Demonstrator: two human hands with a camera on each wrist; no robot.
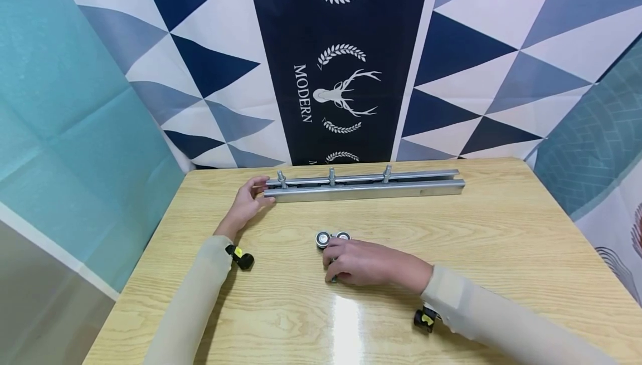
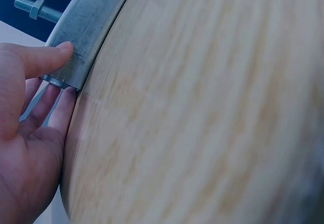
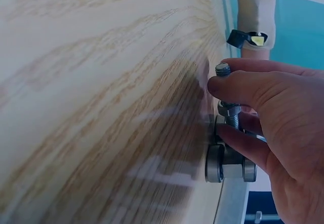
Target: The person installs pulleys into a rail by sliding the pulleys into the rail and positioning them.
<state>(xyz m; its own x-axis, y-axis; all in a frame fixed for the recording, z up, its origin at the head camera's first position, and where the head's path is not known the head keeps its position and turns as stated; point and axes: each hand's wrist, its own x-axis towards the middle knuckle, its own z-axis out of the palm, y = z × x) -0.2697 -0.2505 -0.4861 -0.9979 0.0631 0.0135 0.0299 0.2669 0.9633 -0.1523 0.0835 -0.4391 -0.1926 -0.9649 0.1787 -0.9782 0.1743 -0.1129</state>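
Note:
A long metal channel rail (image 1: 361, 191) lies along the back of the table, with its slot facing up and several threaded bolts (image 1: 332, 176) rising from it. My left hand (image 1: 247, 200) grips the rail's left end. In the left wrist view its thumb lies on the rail's side face (image 2: 86, 36) while the fingers reach around the cut end. Nearer the table's middle, my right hand (image 1: 358, 262) pinches a wheeled roller trolley (image 3: 232, 168) by its threaded bolt (image 3: 223, 70). Two of the wheels (image 1: 323, 239) show past the fingers in the head view, and a nut (image 3: 229, 109) sits on the bolt.
The wooden table (image 1: 281, 309) carries the rail and runs back to a wall hung with patterned cloth (image 1: 346, 75). Teal cloth (image 1: 65, 103) hangs at the left. A small black strap device (image 1: 241, 257) is worn on each wrist.

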